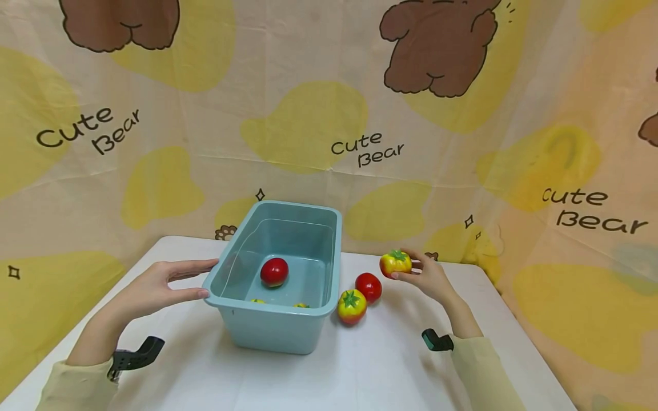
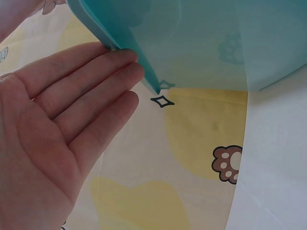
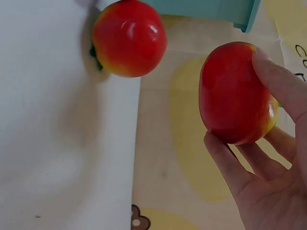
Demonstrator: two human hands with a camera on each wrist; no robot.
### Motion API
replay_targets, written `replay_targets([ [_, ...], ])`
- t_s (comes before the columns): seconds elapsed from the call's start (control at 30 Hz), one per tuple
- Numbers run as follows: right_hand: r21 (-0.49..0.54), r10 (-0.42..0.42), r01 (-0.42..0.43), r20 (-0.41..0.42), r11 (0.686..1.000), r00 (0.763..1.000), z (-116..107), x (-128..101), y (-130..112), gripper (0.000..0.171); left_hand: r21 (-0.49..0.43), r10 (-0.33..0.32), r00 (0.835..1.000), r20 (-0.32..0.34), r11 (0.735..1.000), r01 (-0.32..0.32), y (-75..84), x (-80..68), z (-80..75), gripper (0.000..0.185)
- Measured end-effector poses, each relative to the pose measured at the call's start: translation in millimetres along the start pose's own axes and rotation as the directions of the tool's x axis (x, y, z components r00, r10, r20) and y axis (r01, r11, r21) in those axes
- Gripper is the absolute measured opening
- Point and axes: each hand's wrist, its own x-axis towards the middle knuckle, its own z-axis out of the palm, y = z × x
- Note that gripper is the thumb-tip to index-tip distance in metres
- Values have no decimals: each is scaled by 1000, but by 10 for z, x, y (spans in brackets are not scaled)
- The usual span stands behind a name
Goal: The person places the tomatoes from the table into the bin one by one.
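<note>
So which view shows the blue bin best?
The head view: the whole bin stands on the table, a tomato inside, the left hand at its rim. The left wrist view shows only an edge and wall close up. The right wrist view catches just a corner.

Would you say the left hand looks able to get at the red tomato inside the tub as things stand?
Probably yes: the left hand rests open at the tub's left rim, the tub has no lid, and nothing covers the tomato on its floor.

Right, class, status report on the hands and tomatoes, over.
Left hand open against the tub rim. Right hand holds a tomato. Nothing between them.
</note>
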Motion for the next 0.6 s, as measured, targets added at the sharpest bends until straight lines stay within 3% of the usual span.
replay_targets([
  [0.3,-3,-73,73,2,997,997,-33,17,-230,70,-8,-1,1000,2,1000,1,-7,-5,0,55],
  [0.6,11,-93,93,27,996,995,-63,39,-430,73,-32,9,1000,-1,999,-9,-9,-10,-4,55],
])
